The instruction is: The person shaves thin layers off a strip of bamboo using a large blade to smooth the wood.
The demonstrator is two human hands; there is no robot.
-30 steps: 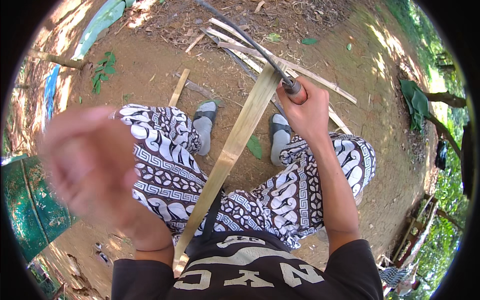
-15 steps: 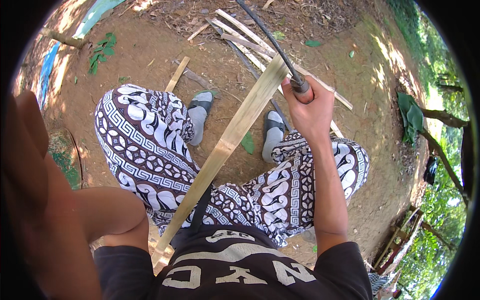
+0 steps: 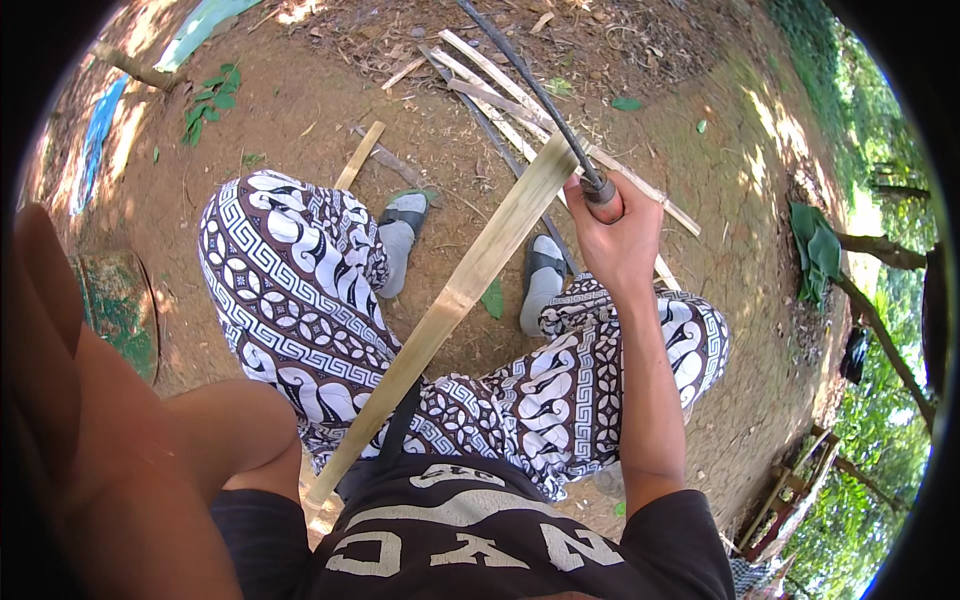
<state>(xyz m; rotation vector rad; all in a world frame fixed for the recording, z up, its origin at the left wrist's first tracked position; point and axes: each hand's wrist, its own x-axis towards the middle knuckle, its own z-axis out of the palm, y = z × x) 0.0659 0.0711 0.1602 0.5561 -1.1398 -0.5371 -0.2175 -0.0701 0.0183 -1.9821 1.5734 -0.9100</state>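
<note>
My right hand [image 3: 622, 240] is closed around the wooden handle of a long knife [image 3: 532, 88]. Its dark, narrow blade points away toward the far ground. Beside the thumb lies the upper end of a pale bamboo strip [image 3: 455, 300]. The strip slants down across my lap to the left side of my waist. Whether the thumb also pins it is hard to see. My left arm is bent and raised, with my left hand [image 3: 48, 300] large, dark and close at the left edge. Its fingertips are cut off, and what they touch is hidden.
Several split strips [image 3: 510, 95] lie on the bare soil [image 3: 330, 60] beyond my feet. A short bamboo piece [image 3: 360, 155] rests near my left foot. At left is a worn green object [image 3: 118, 315]; leafy branches [image 3: 212, 103] lie farther off. A wooden structure [image 3: 790, 490] stands at right.
The view has shifted slightly. My right hand still grips the knife beside the bamboo strip, and my left arm stays raised, a little lower in view.
</note>
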